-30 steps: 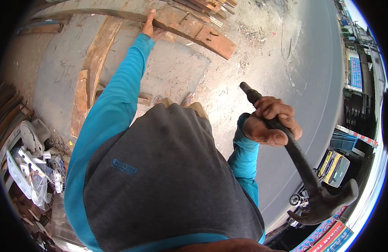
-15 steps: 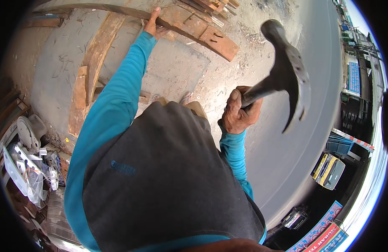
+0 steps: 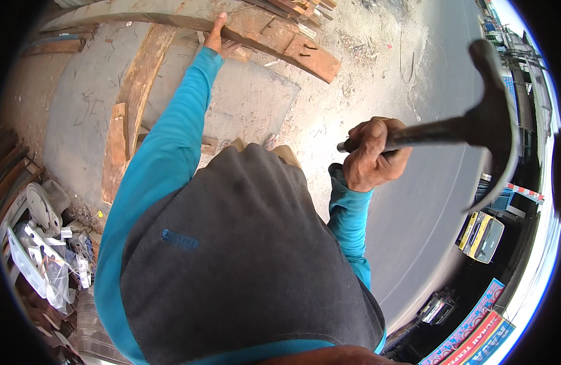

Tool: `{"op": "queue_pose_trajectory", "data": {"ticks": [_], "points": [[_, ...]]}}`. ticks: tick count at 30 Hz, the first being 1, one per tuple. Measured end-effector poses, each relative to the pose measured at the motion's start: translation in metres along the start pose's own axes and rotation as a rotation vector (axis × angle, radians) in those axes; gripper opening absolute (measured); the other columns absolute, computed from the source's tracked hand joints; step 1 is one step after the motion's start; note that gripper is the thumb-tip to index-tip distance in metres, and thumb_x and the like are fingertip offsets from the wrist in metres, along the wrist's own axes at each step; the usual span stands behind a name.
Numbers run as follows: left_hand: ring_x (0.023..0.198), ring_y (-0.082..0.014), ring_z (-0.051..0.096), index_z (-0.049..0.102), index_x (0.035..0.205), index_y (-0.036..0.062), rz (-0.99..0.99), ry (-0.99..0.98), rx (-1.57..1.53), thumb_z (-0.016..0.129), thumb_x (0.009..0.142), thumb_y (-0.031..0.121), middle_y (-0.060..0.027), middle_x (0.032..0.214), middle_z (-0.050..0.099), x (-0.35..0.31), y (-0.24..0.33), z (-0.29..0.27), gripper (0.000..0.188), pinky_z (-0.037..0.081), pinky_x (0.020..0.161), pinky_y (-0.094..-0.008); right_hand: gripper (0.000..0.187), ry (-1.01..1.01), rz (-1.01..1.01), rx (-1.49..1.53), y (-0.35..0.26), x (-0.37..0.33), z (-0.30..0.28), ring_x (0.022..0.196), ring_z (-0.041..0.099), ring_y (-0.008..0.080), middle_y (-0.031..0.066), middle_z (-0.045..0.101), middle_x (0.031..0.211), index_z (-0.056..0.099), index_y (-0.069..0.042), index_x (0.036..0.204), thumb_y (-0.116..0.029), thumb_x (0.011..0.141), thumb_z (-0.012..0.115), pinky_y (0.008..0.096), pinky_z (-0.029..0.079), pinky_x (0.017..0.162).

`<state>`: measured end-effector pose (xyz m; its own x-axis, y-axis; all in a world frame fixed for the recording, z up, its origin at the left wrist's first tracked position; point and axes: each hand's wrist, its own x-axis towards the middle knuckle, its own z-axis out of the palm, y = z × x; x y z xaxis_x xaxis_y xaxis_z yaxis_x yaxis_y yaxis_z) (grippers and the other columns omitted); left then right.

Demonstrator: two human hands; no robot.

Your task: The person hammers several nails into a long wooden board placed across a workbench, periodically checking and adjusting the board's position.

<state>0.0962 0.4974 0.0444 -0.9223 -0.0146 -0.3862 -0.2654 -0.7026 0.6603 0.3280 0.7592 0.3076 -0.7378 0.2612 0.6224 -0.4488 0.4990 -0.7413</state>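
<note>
My left hand (image 3: pixel 218 35) reaches far forward in a blue sleeve and presses flat on a long weathered wooden plank (image 3: pixel 280 41) that lies across other boards. My right hand (image 3: pixel 373 153) is raised near my chest and grips the dark handle of a claw hammer (image 3: pixel 475 125). The hammer's head points to the right, well away from the plank. Bent nails stick out of the plank's right end.
Two more planks (image 3: pixel 131 103) lie on the concrete at the left. Scrap and plastic clutter (image 3: pixel 43 255) sits at the lower left. A grey road (image 3: pixel 438 201) runs along the right, with a yellow vehicle (image 3: pixel 482 236) on it.
The hammer swung up from low at my right to a raised position, then tipped over so its head points right. My left hand has stayed on the plank.
</note>
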Motion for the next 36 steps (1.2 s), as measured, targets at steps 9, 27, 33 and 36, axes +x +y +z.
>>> {"op": "queue_pose_trajectory", "data": {"ticks": [9, 27, 33, 36], "points": [[0.136, -0.0458, 0.037, 0.013, 0.157, 0.0083, 0.022, -0.018, 0.020, 0.080, 0.073, 0.060, -0.0316, 0.150, 0.022, -0.003, 0.002, 0.019, 0.119, 0.040, 0.114, -0.0540, 0.036, -0.480, 0.554, -0.503, 0.127, -0.088, 0.006, 0.065, 0.062, 0.0475, 0.0290, 0.060, 0.070, 0.052, 0.002, 0.086, -0.030, 0.098, 0.062, 0.0494, 0.048, 0.060], [0.138, -0.0429, 0.035, 0.015, 0.159, 0.0144, -0.006, -0.057, 0.096, 0.078, 0.071, 0.066, -0.0261, 0.154, 0.022, 0.007, -0.004, 0.004, 0.120, 0.040, 0.114, -0.0497, 0.034, -0.383, 0.490, -0.363, 0.131, -0.096, 0.031, 0.059, 0.048, 0.0190, 0.0087, 0.048, 0.063, 0.050, -0.002, 0.086, -0.030, 0.100, 0.062, 0.0399, 0.043, 0.055], [0.137, -0.0463, 0.035, 0.016, 0.158, 0.0134, -0.006, 0.038, 0.008, 0.082, 0.068, 0.064, -0.0310, 0.149, 0.023, 0.013, 0.001, -0.009, 0.122, 0.037, 0.115, -0.0523, 0.028, 0.037, 0.291, 0.077, -0.007, -0.021, 0.003, 0.051, 0.046, 0.0072, 0.0032, 0.052, 0.066, 0.050, -0.005, 0.094, -0.030, 0.102, 0.059, 0.0239, 0.040, 0.044], [0.137, -0.0452, 0.036, 0.015, 0.157, 0.0103, -0.024, 0.022, 0.009, 0.082, 0.069, 0.064, -0.0305, 0.149, 0.024, 0.006, 0.005, -0.005, 0.123, 0.037, 0.116, -0.0513, 0.033, 0.198, -0.318, 0.273, -0.024, 0.035, -0.024, 0.048, 0.045, 0.0093, 0.0015, 0.043, 0.066, 0.043, -0.011, 0.095, -0.042, 0.106, 0.046, 0.0257, 0.046, 0.042]]}}
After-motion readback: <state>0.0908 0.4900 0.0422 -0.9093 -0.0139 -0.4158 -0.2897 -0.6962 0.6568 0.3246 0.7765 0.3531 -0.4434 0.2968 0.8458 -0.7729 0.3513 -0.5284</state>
